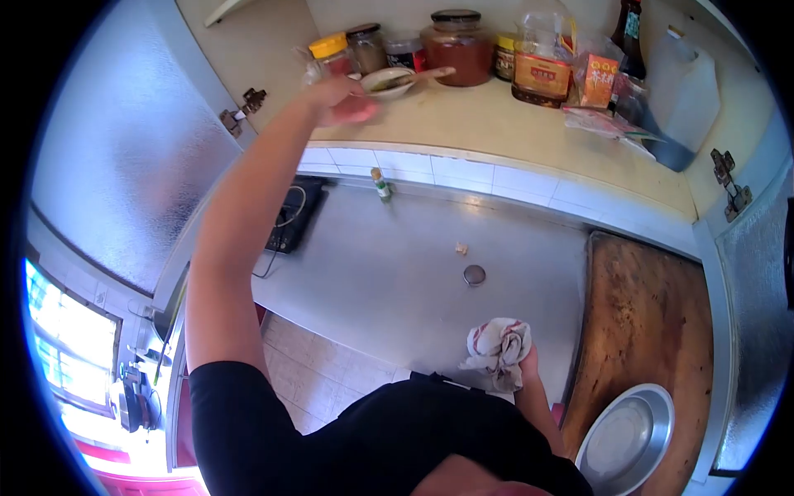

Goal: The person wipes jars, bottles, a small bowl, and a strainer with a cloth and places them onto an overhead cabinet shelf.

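My left hand [343, 101] is stretched up to the cupboard shelf, blurred, beside a white bowl [382, 86]. I cannot tell whether it touches the bowl, as its fingers are smeared. Something dark green lies in the bowl, and a utensil with a light brown handle [434, 73] rests across it. Behind the hand stands a jar with a yellow lid [332, 54]. Low over the steel counter, my right hand [529, 364] is closed around a crumpled white cloth with red stripes [499, 347]; the cloth hides most of its fingers.
Several jars, a large brown jar [456, 54], a bottle [630, 37] and a plastic jug [682, 91] line the shelf. A small green bottle [381, 185] and a round lid [474, 275] sit on the counter [397, 264]. On the wooden board [641, 322] is a metal basin [627, 438].
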A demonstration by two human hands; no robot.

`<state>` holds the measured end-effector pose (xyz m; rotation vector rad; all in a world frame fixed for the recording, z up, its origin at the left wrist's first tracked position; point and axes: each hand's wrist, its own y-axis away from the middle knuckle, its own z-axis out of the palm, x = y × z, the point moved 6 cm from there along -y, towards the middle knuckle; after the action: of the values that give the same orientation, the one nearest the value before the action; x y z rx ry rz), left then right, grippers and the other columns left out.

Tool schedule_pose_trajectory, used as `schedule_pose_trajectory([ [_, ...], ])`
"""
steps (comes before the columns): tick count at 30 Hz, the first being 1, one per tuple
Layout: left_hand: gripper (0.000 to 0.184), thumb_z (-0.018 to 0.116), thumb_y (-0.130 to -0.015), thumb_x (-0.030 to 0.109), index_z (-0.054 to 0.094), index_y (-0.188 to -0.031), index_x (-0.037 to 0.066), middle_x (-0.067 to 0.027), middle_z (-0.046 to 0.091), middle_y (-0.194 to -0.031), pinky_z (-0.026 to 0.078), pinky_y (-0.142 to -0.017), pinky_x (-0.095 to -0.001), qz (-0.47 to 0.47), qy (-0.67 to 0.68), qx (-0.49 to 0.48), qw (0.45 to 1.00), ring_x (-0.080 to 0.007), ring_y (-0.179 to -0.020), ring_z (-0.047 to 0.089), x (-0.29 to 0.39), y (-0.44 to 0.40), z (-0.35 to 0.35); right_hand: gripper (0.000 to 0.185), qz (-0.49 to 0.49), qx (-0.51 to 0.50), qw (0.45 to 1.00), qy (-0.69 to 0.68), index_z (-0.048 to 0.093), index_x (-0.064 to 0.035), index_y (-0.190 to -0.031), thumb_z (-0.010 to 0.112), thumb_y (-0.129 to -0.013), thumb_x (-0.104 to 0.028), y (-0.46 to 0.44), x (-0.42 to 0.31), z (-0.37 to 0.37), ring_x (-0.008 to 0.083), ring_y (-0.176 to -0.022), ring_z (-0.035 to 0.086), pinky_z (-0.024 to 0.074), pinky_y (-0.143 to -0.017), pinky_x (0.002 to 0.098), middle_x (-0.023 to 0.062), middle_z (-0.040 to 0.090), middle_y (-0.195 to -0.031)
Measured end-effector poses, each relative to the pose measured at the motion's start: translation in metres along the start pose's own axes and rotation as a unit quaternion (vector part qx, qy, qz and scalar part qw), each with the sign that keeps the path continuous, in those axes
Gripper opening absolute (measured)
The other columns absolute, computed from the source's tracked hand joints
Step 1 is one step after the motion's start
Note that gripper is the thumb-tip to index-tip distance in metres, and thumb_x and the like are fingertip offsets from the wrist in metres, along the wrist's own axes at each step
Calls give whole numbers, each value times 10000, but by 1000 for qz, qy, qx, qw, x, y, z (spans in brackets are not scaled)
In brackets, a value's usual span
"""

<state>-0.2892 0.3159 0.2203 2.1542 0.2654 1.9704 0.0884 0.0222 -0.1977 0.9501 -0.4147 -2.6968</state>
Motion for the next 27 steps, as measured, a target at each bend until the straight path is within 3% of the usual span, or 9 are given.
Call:
schedule_pose_trajectory([
  [2, 489, 614, -836, 235, 438, -1223, -7, -211, 513, -1191, 551, -756, -384, 144, -255, 113, 949, -290, -1002, 594, 21, 28, 6, 311, -9, 9, 999, 38, 602, -63, -1059, 440, -930, -295, 11, -8, 18, 218, -907, 611, 505, -833, 366, 78, 630, -984],
  [4, 701, 691, -768, 391, 411, -1285, 10, -207, 502, -1220, 498, -832, -415, 292, -450, 213, 816, -308, -1088, 541, 40, 38, 16, 326, 31, 7, 999, -32, 601, -47, -1053, 429, -923, -291, 11, -4, 32, 250, -913, 620, 512, -833, 394, 101, 631, -995],
  [6, 949, 745, -669, 541, 351, -1359, 22, -208, 480, -1258, 425, -935, -460, 421, -576, 295, 635, -341, -1171, 474, 46, 34, 30, 340, 65, -18, 996, -64, 600, -43, -1056, 425, -918, -299, 17, -6, 50, 266, -917, 623, 513, -836, 413, 110, 632, -996],
  [9, 1076, 709, -623, 651, 280, -1411, 56, -210, 417, -1325, 284, -1014, -511, 393, -599, 290, 634, -359, -1253, 370, 35, 14, 49, 353, 66, -12, 997, -32, 601, -43, -1050, 419, -912, -312, 18, -7, 64, 287, -920, 625, 511, -841, 436, 118, 634, -997],
  [12, 1163, 679, -612, 699, 193, -1442, 45, -217, 372, -1366, 266, -1026, -510, 339, -599, 286, 667, -366, -1270, 355, 36, 0, 51, 360, 75, -7, 994, -75, 601, -45, -1048, 421, -910, -326, 12, 2, 65, 282, -922, 622, 507, -845, 439, 114, 635, -996],
  [15, 1187, 666, -609, 716, 172, -1445, 32, -228, 362, -1376, 257, -1027, -519, 271, -580, 262, 722, -366, -1278, 355, 36, -11, 48, 338, 45, 17, 997, -68, 607, -49, -1036, 437, -911, -313, 3, 10, 45, 266, -918, 618, 506, -847, 419, 105, 635, -987],
  [18, 1187, 650, -619, 724, 159, -1449, 33, -245, 348, -1385, 250, -1030, -511, 235, -576, 255, 740, -371, -1277, 366, 33, -14, 46, 323, 30, 20, 998, -53, 611, -54, -1031, 448, -912, -306, 9, 1, 58, 258, -911, 617, 508, -843, 402, 98, 636, -981],
  [22, 1203, 652, -602, 739, 141, -1459, 68, -249, 363, -1377, 253, -1043, -519, 208, -575, 276, 741, -389, -1266, 384, 34, -11, 42, 317, 1, 34, 999, 7, 612, -59, -1031, 453, -913, -306, 17, -5, 54, 249, -910, 614, 507, -840, 390, 89, 638, -976],
  [27, 1164, 645, -618, 737, 180, -1453, 73, -251, 373, -1364, 246, -1037, -529, 204, -575, 304, 732, -386, -1257, 395, 35, -13, 34, 319, 37, 25, 997, -69, 612, -59, -1030, 450, -913, -307, 7, 5, 41, 245, -918, 613, 504, -845, 389, 83, 638, -972],
])
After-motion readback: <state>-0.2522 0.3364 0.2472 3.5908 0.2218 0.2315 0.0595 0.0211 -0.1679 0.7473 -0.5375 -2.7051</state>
